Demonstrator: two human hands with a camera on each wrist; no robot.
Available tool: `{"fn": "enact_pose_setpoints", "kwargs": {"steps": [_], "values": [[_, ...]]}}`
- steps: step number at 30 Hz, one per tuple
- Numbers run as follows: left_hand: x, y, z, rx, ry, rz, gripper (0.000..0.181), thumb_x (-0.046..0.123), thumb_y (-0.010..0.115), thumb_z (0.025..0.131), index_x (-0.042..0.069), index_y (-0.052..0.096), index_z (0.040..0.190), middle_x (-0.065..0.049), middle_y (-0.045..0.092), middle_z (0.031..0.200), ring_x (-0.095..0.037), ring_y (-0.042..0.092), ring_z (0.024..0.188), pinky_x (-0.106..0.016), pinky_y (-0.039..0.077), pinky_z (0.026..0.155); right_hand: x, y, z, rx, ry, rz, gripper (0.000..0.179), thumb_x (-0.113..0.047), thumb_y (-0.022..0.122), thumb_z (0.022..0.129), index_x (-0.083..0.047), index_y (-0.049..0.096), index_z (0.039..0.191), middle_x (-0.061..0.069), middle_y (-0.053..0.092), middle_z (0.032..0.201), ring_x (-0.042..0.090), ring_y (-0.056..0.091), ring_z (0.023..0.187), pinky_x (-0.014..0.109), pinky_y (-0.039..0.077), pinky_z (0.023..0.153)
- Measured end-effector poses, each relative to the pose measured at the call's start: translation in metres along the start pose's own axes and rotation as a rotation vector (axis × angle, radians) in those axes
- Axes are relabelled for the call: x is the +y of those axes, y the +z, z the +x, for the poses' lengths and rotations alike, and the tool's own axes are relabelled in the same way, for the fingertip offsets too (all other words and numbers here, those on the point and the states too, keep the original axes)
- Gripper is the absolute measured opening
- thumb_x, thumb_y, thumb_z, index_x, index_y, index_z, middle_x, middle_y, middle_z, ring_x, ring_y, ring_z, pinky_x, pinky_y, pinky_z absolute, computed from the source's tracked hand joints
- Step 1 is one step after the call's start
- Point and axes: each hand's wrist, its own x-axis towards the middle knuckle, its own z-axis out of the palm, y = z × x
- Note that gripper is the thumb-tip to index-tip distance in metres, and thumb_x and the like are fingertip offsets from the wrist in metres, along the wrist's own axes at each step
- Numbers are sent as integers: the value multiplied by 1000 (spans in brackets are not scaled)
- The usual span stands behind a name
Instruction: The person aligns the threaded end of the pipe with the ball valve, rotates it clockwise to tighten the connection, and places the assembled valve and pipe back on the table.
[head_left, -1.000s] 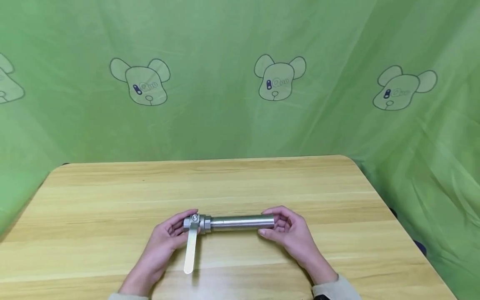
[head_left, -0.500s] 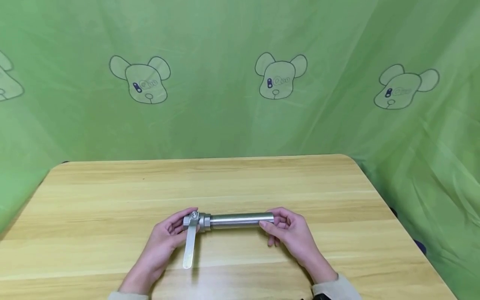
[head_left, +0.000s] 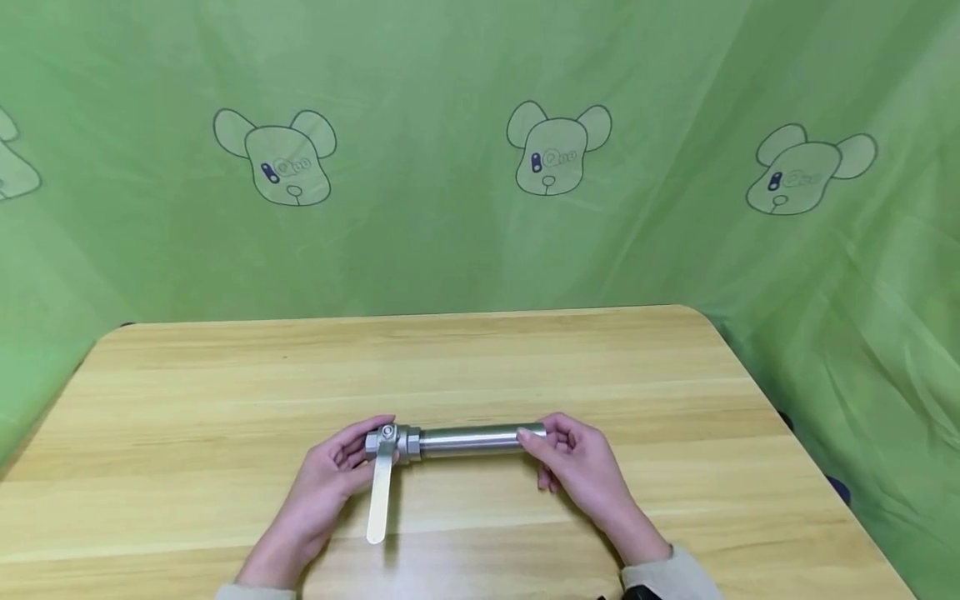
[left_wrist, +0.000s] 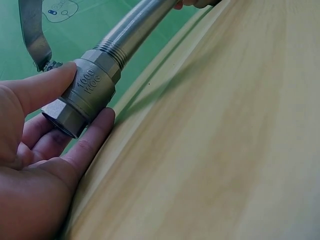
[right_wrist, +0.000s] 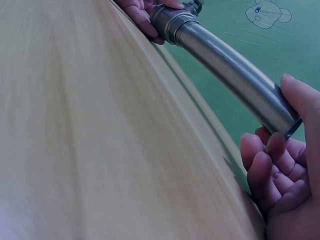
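Note:
A steel ball valve (left_wrist: 90, 90) is joined to a threaded metal pipe (head_left: 472, 439), and both lie level across the front of the table. My left hand (head_left: 322, 483) grips the valve body, thumb on one side and fingers on the other. The valve's flat lever (head_left: 380, 500) points toward me in the head view. At the pipe's plain right end my right hand (head_left: 588, 467) pinches the tube between thumb and fingers. In the right wrist view, the thumb (right_wrist: 300, 97) presses the pipe's upper side, with curled fingertips below its end. Several threads (left_wrist: 111, 50) show beside the valve.
The wood-grain table (head_left: 225, 375) reaches back to a green cloth backdrop (head_left: 420, 250) printed with bear-head outlines. The cloth also hangs along the right side, beyond the table's edge.
My right thumb has moved from below the pipe's end up onto its side, while the right fingers have shifted lower behind it. The left hand keeps its grip on the valve.

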Motion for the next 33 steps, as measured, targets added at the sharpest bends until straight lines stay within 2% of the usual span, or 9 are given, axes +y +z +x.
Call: {"fn": "enact_pose_setpoints", "kwargs": {"steps": [5, 9, 12, 15, 25, 33], "values": [[0, -1, 0, 3, -2, -7, 67, 5, 81, 90, 14, 59, 153, -11, 63, 154, -25, 61, 140, -18, 55, 105, -1, 1, 1, 11, -7, 24, 34, -28, 84, 95, 1, 76, 109, 10, 70, 75, 17, 68, 60, 27, 60, 56], [0, -1, 0, 10, -4, -8, 67, 6, 81, 90, 14, 59, 153, -11, 63, 154, -25, 61, 141, -18, 55, 105, -1, -1, 0, -42, -42, 71, 36, -19, 85, 93, 1, 72, 121, 7, 68, 83, 14, 66, 65, 28, 62, 60], [-1, 0, 0, 9, -4, -13, 67, 7, 81, 91, 15, 59, 153, -12, 62, 155, -26, 61, 142, -18, 55, 105, 0, -4, 0, -83, -89, 96, 45, -10, 87, 89, 0, 68, 129, 4, 64, 88, 10, 63, 67, 27, 61, 60], [-1, 0, 0, 15, -2, -25, 67, 6, 81, 91, 15, 58, 153, -13, 61, 156, -27, 61, 142, -19, 56, 105, 0, -5, 1, -107, -122, 96, 48, -5, 88, 86, 1, 67, 128, 2, 63, 90, 8, 61, 68, 25, 58, 59], [-2, 1, 0, 16, 4, -14, 66, 7, 82, 90, 14, 60, 152, -13, 63, 153, -27, 60, 143, -17, 55, 105, -3, -3, -1, -81, 2, 83, 44, -15, 88, 89, 4, 69, 125, 6, 67, 84, 16, 66, 63, 24, 54, 55], [-1, 0, 1, 9, 7, -6, 66, 8, 82, 90, 15, 60, 152, -12, 63, 153, -27, 60, 143, -16, 54, 105, -2, -2, 0, -55, 4, 38, 38, -23, 85, 93, 4, 71, 116, 8, 65, 77, 17, 66, 57, 25, 54, 52]]}}
